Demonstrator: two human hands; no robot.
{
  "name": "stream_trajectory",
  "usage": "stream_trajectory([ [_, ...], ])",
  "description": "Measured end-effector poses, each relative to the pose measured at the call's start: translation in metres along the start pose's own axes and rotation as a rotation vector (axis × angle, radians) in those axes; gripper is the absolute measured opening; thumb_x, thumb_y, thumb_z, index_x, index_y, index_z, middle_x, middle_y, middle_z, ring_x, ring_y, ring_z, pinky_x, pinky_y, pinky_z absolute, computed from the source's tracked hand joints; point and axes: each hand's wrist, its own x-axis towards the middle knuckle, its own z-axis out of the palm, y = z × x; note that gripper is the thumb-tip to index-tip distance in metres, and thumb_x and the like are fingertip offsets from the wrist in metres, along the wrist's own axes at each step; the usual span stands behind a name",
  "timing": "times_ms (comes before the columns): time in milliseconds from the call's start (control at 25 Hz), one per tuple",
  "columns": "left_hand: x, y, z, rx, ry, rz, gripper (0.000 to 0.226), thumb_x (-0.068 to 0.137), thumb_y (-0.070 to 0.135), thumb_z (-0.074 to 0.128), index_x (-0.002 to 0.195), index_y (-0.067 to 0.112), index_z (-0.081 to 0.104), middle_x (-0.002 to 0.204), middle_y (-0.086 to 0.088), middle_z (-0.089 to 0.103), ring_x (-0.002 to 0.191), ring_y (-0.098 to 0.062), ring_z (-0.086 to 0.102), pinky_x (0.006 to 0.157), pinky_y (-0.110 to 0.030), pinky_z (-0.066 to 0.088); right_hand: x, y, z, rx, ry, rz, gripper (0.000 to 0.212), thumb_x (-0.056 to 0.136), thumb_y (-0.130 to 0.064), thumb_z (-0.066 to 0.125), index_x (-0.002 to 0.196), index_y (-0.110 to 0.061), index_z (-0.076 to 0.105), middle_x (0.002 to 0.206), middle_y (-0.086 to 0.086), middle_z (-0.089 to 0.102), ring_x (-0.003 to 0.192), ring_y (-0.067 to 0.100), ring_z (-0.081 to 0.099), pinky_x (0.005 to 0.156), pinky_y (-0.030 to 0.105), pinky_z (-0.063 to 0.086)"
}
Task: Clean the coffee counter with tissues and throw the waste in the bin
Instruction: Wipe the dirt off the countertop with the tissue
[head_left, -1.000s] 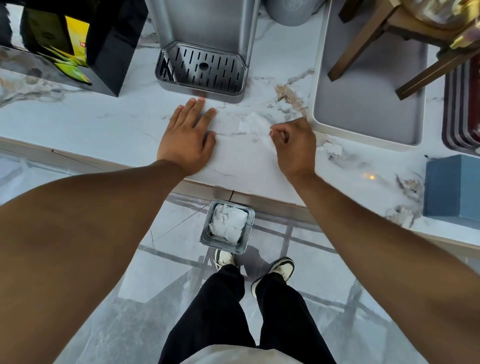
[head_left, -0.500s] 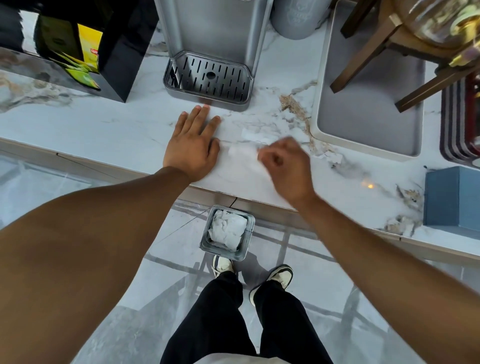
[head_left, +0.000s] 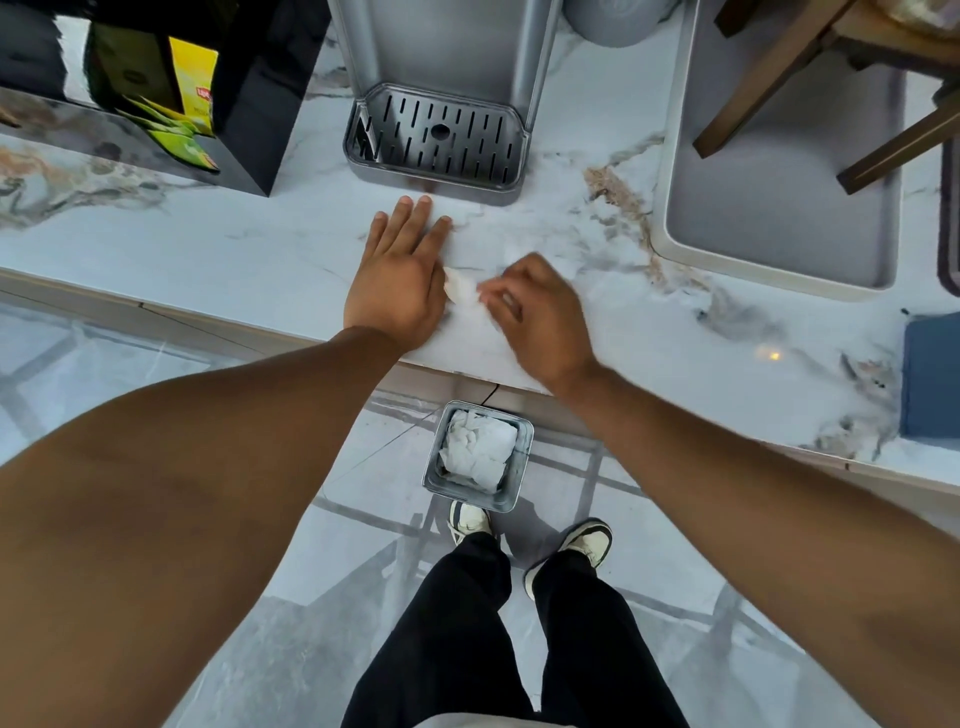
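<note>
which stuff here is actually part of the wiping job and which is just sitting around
In the job:
- tissue, pinched by the right hand
- left hand, flat on the counter
- bin on the floor, wads of tissue inside

Just lying about:
- coffee machine drip tray
- grey tray
- black box of tea sachets
- blue box

White marble-patterned counter (head_left: 218, 249), grey and brown veining, front edge running left to right. On it, from left: glossy black open-fronted box (head_left: 249, 93) with yellow and green sachets inside; grey machine with slotted metal drip tray (head_left: 436, 140); base of a round grey container (head_left: 613, 21), far edge; pale rectangular tray with raised rim (head_left: 670, 218) carrying dark wooden legs (head_left: 769, 83); blue box (head_left: 930, 379), right edge. Small crumpled white tissue (head_left: 461, 287) near the front edge. Pale tiled floor (head_left: 156, 374) below; on it, square grey bin (head_left: 477, 457) holding white tissues.
</note>
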Motion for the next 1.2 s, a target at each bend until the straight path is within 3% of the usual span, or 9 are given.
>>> stream_trajectory([
  [80,0.001,0.001,-0.001,-0.008,0.008,0.006,0.058,0.094,0.024,0.029,0.148,0.006,0.039,0.161,-0.018,0.025,0.151,-0.036,0.015,0.123,-0.05,0.009,-0.044,-0.008,-0.006,0.039,-0.1,-0.069,0.009,0.089,-0.008,0.071,0.095,-0.004,0.076,0.093,0.013,0.062,0.082,0.021,0.063,0.081,0.025,0.05],
  [200,0.001,0.002,0.001,-0.003,0.021,-0.001,0.059,0.094,0.026,0.027,0.147,0.005,0.04,0.16,-0.019,0.026,0.151,-0.036,0.016,0.123,-0.05,0.01,-0.088,-0.016,-0.018,0.094,-0.283,-0.055,0.01,0.09,-0.009,0.071,0.097,-0.004,0.076,0.095,0.008,0.062,0.076,-0.002,0.055,0.077,0.008,0.039],
  [280,0.0,0.003,0.002,0.005,0.026,-0.002,0.059,0.093,0.027,0.028,0.147,0.005,0.04,0.16,-0.019,0.027,0.151,-0.035,0.016,0.124,-0.05,0.009,-0.086,-0.014,-0.029,0.164,-0.168,0.007,0.01,0.09,-0.009,0.072,0.097,-0.007,0.077,0.093,0.005,0.061,0.072,-0.003,0.055,0.071,0.007,0.038],
  [360,0.0,0.002,0.003,0.01,0.027,-0.015,0.059,0.093,0.027,0.028,0.147,0.006,0.04,0.16,-0.018,0.027,0.151,-0.034,0.016,0.124,-0.049,0.009,-0.06,0.002,-0.046,0.147,0.075,0.097,0.009,0.09,-0.011,0.072,0.096,-0.011,0.078,0.091,0.003,0.061,0.072,0.005,0.059,0.068,0.012,0.043],
  [480,-0.001,0.003,0.003,0.02,0.028,-0.022,0.06,0.093,0.029,0.027,0.147,0.008,0.04,0.161,-0.017,0.026,0.151,-0.033,0.016,0.124,-0.048,0.009,-0.021,0.039,-0.073,-0.019,0.282,0.302,0.011,0.089,-0.013,0.069,0.095,-0.014,0.077,0.094,0.009,0.061,0.078,0.017,0.064,0.079,0.019,0.047],
  [600,-0.001,0.003,0.002,0.023,0.025,-0.022,0.06,0.093,0.029,0.027,0.147,0.008,0.041,0.16,-0.017,0.027,0.151,-0.033,0.016,0.124,-0.048,0.009,-0.024,0.057,-0.071,-0.122,0.275,0.43,0.012,0.089,-0.01,0.066,0.095,-0.011,0.076,0.098,0.015,0.061,0.085,0.028,0.065,0.086,0.026,0.047],
  [800,-0.001,0.003,0.002,0.038,0.014,-0.027,0.059,0.093,0.029,0.028,0.146,0.008,0.041,0.16,-0.017,0.027,0.15,-0.034,0.017,0.124,-0.049,0.009,-0.079,0.016,-0.03,-0.046,0.207,0.259,0.011,0.088,-0.007,0.069,0.096,-0.007,0.077,0.092,0.011,0.061,0.074,0.014,0.056,0.075,0.016,0.042],
  [1000,-0.001,0.005,0.0,0.049,-0.001,-0.012,0.056,0.095,0.024,0.031,0.147,0.006,0.039,0.16,-0.019,0.026,0.15,-0.037,0.016,0.123,-0.05,0.009,-0.126,-0.018,0.005,0.16,-0.027,0.19,0.009,0.086,-0.009,0.075,0.094,-0.01,0.079,0.085,0.004,0.061,0.066,0.009,0.055,0.068,0.01,0.041],
  [1200,-0.008,0.014,-0.008,0.019,-0.024,-0.072,0.046,0.098,0.014,0.039,0.141,-0.001,0.045,0.155,-0.025,0.034,0.146,-0.041,0.025,0.121,-0.051,0.017,-0.124,-0.017,0.003,0.17,0.083,0.378,0.01,0.086,-0.017,0.072,0.093,-0.02,0.078,0.078,-0.011,0.054,0.067,-0.003,0.053,0.071,0.008,0.039],
])
